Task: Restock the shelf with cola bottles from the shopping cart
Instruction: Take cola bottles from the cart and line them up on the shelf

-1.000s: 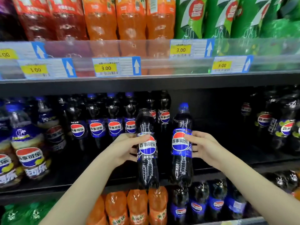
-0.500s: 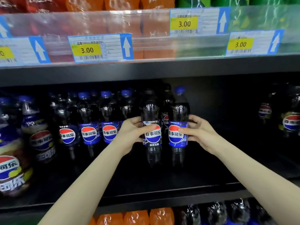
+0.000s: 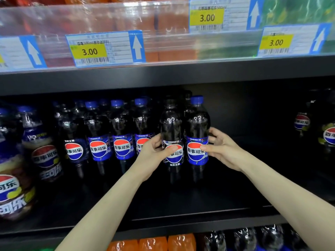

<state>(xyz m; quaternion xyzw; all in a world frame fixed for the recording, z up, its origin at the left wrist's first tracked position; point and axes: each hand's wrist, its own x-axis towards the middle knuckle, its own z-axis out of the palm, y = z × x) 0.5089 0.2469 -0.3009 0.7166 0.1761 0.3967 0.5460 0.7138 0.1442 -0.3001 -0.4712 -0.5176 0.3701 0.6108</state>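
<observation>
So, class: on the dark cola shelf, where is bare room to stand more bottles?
Bare shelf floor lies between the blue-cap bottle in the right hand and the far-right bottles, and along the front edge. Left of the black-cap bottle, it is crowded.

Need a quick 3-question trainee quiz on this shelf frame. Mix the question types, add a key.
1. True or false: the left hand grips the black-capped dark cola bottle, and the right hand grips the blue-capped dark cola bottle with the blue label.
2. Multiple choice: where are the two held bottles? A) lying on the bottom shelf, B) upright, side by side, over the black middle shelf, C) on the top shelf.
3. Fill in: the yellow price tag above the cola row reads ____.

Key: 1 true; 2 B; 3 3.00
</observation>
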